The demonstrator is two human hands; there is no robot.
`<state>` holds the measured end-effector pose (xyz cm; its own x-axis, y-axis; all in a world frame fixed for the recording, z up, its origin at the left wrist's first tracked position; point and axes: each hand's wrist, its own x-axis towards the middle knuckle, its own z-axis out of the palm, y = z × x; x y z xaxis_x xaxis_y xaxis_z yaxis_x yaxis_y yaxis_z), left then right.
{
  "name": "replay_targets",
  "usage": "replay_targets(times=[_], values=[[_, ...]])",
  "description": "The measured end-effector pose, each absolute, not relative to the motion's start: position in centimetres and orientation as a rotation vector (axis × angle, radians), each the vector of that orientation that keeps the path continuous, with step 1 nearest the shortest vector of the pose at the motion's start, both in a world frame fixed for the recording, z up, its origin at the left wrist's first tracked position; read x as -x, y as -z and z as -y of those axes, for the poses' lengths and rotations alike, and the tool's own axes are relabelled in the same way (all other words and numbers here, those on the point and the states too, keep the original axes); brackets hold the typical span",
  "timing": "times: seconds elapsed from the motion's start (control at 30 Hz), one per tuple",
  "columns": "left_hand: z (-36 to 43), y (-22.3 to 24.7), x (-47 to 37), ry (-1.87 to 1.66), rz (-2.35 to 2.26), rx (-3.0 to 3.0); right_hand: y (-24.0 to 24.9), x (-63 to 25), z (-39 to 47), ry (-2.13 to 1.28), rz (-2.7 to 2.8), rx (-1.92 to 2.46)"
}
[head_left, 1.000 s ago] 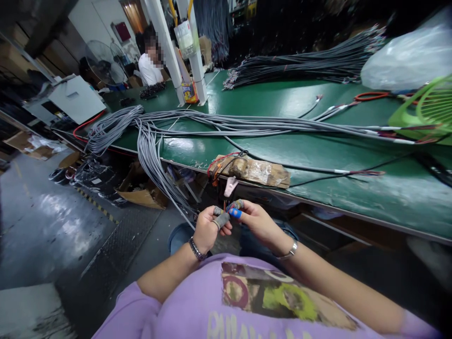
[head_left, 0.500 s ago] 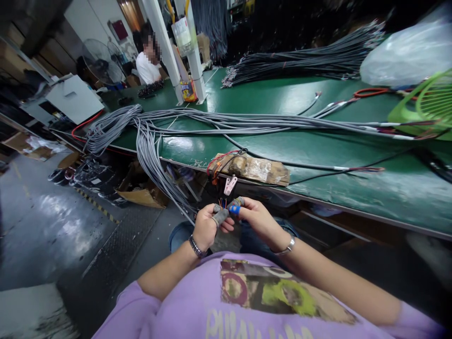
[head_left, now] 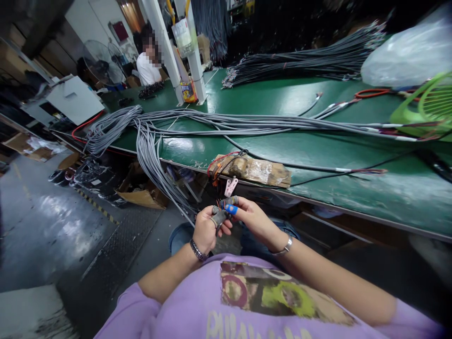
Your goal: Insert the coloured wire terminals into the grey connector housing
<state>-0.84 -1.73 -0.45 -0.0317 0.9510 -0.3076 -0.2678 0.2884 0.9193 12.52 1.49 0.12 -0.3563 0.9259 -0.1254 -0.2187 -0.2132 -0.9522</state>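
Note:
Thin coloured wires [head_left: 219, 204] fan up from between my fingertips, just off the bench's front edge. My left hand [head_left: 207, 228] is closed in a pinch round the base of these wires, with grey covers on thumb and forefinger. From the right, my right hand [head_left: 251, 217] pinches at the same wires; it wears a blue wrap on the thumb and a grey cover on a finger. The fingers hide where the wires join a cable. Close above hangs a pink clip [head_left: 230, 187] at the edge of a taped cardboard piece [head_left: 263, 171].
Long grey cables [head_left: 226, 121] lie across the green bench [head_left: 268, 101], some drooping over its front edge. Farther back are a black cable bundle [head_left: 300, 64] and a plastic bag [head_left: 409, 54]. A green fan [head_left: 429, 106] stands right. Another person [head_left: 148, 68] sits at far left.
My right hand has shifted slightly left, its thumb and finger now closer to the left fingertips and the wires. The wires' tips have moved a little left.

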Motion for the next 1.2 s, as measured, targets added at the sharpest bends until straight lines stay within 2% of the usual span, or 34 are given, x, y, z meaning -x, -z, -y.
replay_targets(times=[0.27,0.43,0.73,1.03,1.2], values=[[1.9,0.4,0.8,-1.146,-1.228,-0.785,0.8,-11.9,-1.6,-1.676,1.001,0.984],[1.9,0.6,0.7,-1.127,-1.23,-0.799,0.3,-11.9,-1.5,-1.77,1.055,0.926],[2.0,0.5,0.9,-1.141,-1.238,-0.79,1.1,-11.5,-1.4,-1.688,0.86,0.999],[1.8,-0.1,1.2,-1.166,-1.204,-0.779,1.9,-13.1,-2.9,-1.85,0.583,0.88],[1.7,-0.1,0.9,-1.159,-1.231,-0.792,1.3,-13.0,-2.2,-1.959,0.799,0.837]])
